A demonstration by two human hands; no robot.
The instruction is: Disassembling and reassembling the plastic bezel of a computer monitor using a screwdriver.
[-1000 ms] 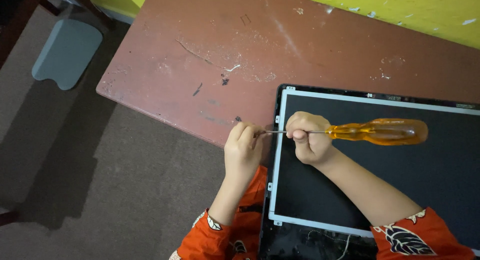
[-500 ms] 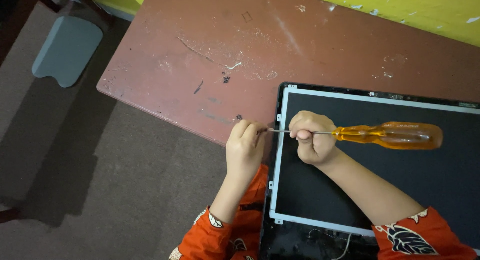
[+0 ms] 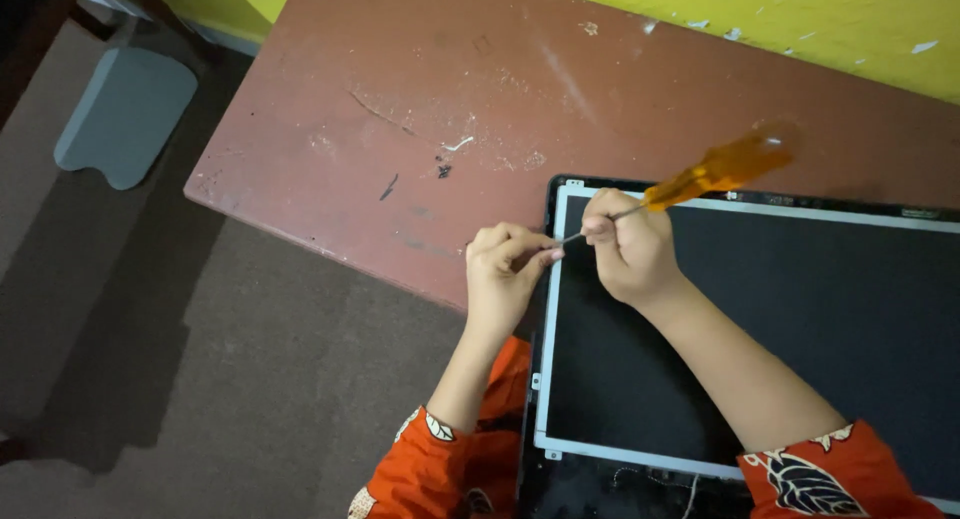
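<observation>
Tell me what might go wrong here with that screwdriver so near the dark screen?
The screwdriver tip sits at the panel's metal edge, pinched by the left hand; a slip could jab those fingers or scratch the dark surface. The panel also overhangs the table edge, so hard pressing might tip it.

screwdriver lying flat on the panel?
No: the right hand holds the screwdriver tilted up, its handle raised above the panel, its tip by the left hand.

Makeshift repair workshop, scuffed red table [image 3: 420,99], opened screen panel [image 3: 800,319], screwdriver [image 3: 715,172], yellow wall [image 3: 800,19]
</observation>
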